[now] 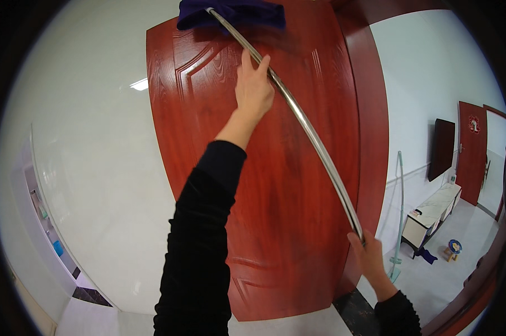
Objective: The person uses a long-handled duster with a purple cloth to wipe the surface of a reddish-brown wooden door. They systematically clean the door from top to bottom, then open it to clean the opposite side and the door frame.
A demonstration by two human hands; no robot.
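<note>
A shiny metal pole [307,126] runs slantwise in front of a red-brown wooden door [278,189]. At its upper end a dark purple cloth [249,16] lies against the upper part of the door; what it is wrapped around is hidden. My left hand [255,86] is on the upper part of the pole, with two fingers stretched out along it and the rest partly hidden. My right hand [367,252] grips the pole's lower end, at the right side of the door. Both arms wear black sleeves.
A pale wall [110,189] stands left of the door, a red-brown door frame [368,126] to its right. Beyond are a green floor squeegee [395,271] leaning on the wall, a low TV cabinet [433,206], a wall-mounted television [442,149] and a small stool [453,248].
</note>
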